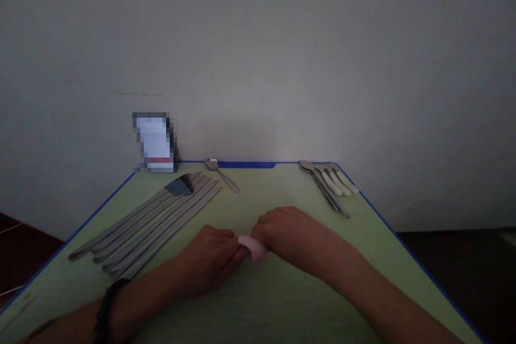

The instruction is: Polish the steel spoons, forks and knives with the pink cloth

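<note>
My left hand [215, 255] and my right hand [282, 234] meet above the near middle of the table, both with fingers closed. Between them is a small pink piece [253, 247], curved and slightly blurred. Its kind is unclear, and the fingers hide part of it. Both hands seem to grip it, one at each side. Whether something else is inside the grip cannot be seen. To the left of my left hand lies a row of several long metal table knives [161, 226], set slantwise.
A single metal spoon [221, 173] lies at the table's back edge. At the back right are stacked metal spoons [324, 188] beside several white-handled utensils [336, 181]. A pixelated phone-like screen [155, 142] stands at the back left. The green table [258, 306] meets a grey wall [258, 54].
</note>
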Available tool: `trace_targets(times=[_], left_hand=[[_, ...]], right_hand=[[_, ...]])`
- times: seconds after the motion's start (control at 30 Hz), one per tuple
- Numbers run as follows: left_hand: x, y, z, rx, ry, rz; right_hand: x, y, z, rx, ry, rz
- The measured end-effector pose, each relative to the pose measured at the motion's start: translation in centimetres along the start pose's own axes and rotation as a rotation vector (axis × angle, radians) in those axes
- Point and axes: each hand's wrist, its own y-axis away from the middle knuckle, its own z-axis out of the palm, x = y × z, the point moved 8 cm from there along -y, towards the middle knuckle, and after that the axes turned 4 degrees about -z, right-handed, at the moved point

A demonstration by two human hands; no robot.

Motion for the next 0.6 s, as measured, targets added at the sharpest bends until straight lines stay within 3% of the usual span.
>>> trace_targets(times=[0.23,0.4,0.5,0.6], left_hand=[[-1.1,-0.4,0.0,0.021,0.168,-0.157],[-2.4,-0.3,0.1,0.030,0.376,-0.298],[-3.5,0.1,0.0,0.081,0.514,-0.440],[-3.9,0.3,0.2,0.141,0.639,-0.557]], right_hand=[[5.1,1.1,-1.0,0.089,-0.297,-0.034],[8.5,1.8,-1.4,0.277,-0.533,0.057],[9.0,1.5,-1.3,0.503,-0.755,0.168],[8.7,1.4,-0.9,0.891,-1.064,0.347]])
